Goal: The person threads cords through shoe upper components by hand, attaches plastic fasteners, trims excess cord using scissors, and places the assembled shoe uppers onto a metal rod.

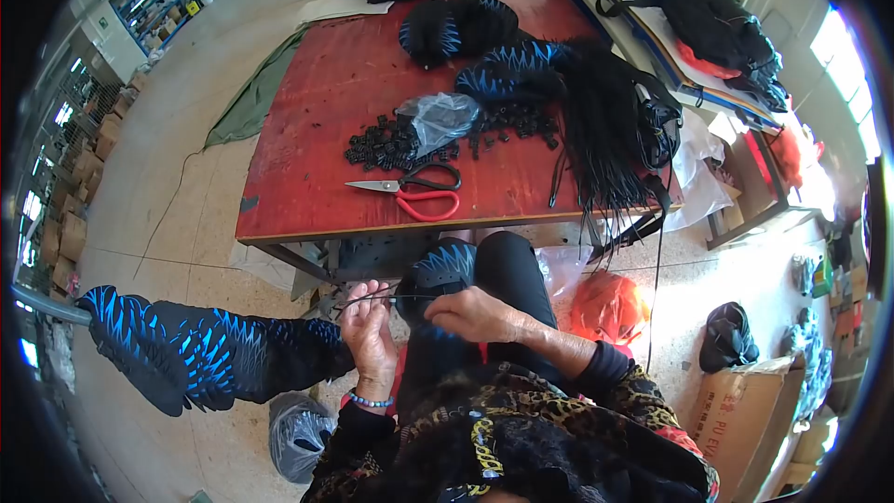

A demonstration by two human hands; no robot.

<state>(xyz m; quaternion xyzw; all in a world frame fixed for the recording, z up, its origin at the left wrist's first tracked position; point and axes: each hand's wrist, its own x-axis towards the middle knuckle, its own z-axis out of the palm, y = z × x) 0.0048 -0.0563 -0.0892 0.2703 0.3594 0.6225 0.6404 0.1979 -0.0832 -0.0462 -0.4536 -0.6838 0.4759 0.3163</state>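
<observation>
Above my lap, my left hand (368, 331) is palm up, its fingers curled round a thin black cord (405, 297). My right hand (475, 314) pinches the same cord a little to the right. Beneath the hands, a black and blue patterned piece (445, 267) lies on my lap. On the red table (317, 130) ahead are scissors (414, 193) with one red and one black handle. Behind them, small black pieces (382, 144) lie in a pile by a clear plastic bag (440, 121). A bundle of black cords (601, 140) hangs over the table's right front edge.
More black and blue pieces (456, 30) lie at the table's back. A long row of patterned pieces (209, 354) extends at left. A dark bag (300, 436) stands on the floor below it. To the right are a red bag (610, 305) and a cardboard box (745, 424).
</observation>
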